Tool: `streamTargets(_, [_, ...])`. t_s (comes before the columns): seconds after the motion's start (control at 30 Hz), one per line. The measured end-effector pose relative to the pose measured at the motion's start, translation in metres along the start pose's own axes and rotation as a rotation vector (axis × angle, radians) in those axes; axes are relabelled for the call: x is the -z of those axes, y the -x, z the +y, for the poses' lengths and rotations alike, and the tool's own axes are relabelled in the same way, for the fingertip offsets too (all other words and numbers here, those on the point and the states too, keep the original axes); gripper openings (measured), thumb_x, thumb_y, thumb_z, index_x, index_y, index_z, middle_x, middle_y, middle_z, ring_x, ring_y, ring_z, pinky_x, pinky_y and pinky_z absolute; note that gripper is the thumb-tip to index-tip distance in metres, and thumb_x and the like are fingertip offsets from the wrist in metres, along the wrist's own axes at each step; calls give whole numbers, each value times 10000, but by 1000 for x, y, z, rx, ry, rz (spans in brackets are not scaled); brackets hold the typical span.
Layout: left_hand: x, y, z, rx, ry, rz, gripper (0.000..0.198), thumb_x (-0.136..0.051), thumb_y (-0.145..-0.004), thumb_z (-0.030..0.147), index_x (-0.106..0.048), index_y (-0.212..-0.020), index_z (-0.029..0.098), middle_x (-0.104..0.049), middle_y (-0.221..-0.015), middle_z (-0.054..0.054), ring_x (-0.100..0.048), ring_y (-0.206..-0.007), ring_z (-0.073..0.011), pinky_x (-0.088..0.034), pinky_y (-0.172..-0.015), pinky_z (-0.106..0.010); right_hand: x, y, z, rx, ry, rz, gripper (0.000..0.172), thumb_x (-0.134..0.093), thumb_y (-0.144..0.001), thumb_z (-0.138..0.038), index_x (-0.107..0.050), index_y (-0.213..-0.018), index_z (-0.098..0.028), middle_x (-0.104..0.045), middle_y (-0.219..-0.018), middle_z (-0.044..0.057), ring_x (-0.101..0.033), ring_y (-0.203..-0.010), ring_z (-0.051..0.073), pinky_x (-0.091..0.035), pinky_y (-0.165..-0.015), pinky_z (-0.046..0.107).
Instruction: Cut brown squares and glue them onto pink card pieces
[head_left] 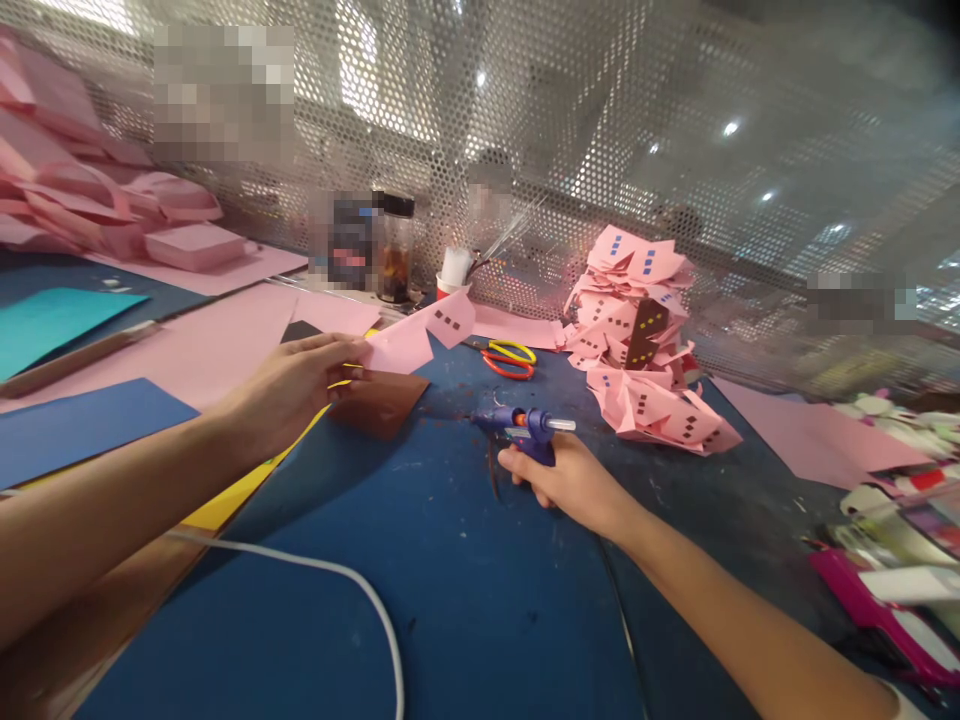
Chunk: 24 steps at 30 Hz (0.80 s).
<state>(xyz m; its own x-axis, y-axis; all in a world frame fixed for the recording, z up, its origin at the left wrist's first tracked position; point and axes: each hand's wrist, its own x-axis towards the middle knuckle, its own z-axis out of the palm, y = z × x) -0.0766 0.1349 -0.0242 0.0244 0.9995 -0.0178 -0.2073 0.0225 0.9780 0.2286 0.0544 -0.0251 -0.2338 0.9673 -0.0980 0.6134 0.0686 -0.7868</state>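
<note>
The left hand [296,392] pinched a pink paper piece [401,345] with dark squares by its near end, up over the worktop [465,590], probably so its far part stayed unobstructed. The right hand [570,482] was wrapped around the handle of a blue glue gun [529,428], nozzle toward the paper yet apart from it, presumably for control. Scissors [510,360] lay beyond, within easy reach, beside stacked paper shapes [611,345]. The left thumb's contact was hard to make out; the trigger was hidden, and a dark cable [621,610] ran out of frame, its link to the gun unclear.
</note>
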Motion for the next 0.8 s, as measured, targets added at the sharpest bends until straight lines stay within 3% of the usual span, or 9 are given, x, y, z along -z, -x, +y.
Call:
streamTargets(0.27, [-9, 11, 5, -18, -70, -32, 230, -801, -727, 345, -678, -758, 154, -619, -770, -9, -541, -738, -121, -427, -652, -226, 6, 23, -10, 3, -22, 47, 372, -579, -929, -539, -628, -822, -186, -609, -653, -19, -512, -498, 85, -419, -509, 222])
streamTargets(0.47, [-14, 17, 3, -37, -157, -71, 233, -766, -760, 393, -673, -744, 180, -614, -743, 2, -521, -695, -118, -409, -652, -224, 3, 42, -17, -13, -16, 103, 405, -583, -901, -613, -651, -909, -214, -535, -598, -38, -489, -514, 110, -409, -500, 237])
streamTargets(0.67, [-18, 24, -3, -20, -215, -188, 227, -733, -786, 426, -709, -829, 203, -615, -678, 8, -520, -567, -127, -373, -550, -243, 0, 54, -31, 192, 111, 151, 303, -603, -930, -490, -552, -788, -226, -532, -689, -32, -487, -576, 110, -400, -536, 236])
streamTargets(0.8, [-23, 30, 1, -16, -230, -261, 242, -709, -803, 448, -714, -863, 214, -599, -617, 16, -518, -528, -137, -383, -533, -254, 1, 55, -30, 419, 242, 147, 111, -599, -944, -293, -553, -869, -227, -573, -817, -14, -534, -685, 123, -406, -632, 247])
